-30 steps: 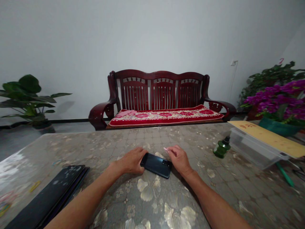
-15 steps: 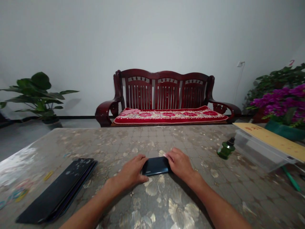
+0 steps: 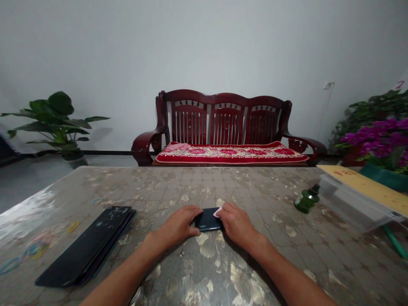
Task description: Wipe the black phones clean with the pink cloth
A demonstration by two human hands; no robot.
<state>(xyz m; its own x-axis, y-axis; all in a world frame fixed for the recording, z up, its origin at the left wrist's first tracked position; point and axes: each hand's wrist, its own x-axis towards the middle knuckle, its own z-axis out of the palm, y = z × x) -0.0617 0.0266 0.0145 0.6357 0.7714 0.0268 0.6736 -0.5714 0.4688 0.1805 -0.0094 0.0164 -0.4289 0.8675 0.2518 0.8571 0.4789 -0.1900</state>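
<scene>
A dark smartphone (image 3: pixel 207 223) lies flat on the table in front of me, its glossy back facing up with small lettering near the left end. My left hand (image 3: pixel 185 222) grips the phone's left end, thumb at the near edge and fingers at the far edge. Over the right end, my right hand (image 3: pixel 234 219) is closed, pinching a small pale pink piece of cloth or paper (image 3: pixel 217 212) against the phone's back. Most of that piece is hidden under the fingers.
A black wallet-like folder (image 3: pixel 86 246) and several coloured rubber bands (image 3: pixel 36 248) lie on the left of the patterned table (image 3: pixel 178 272). To the right stand a green bottle (image 3: pixel 307 199) and a clear plastic box (image 3: pixel 350 204) with a yellow sheet on top.
My right hand has moved slightly inward over the phone, and more of the pink piece shows on its back. The left hand keeps its grip. The view has shifted a little.
</scene>
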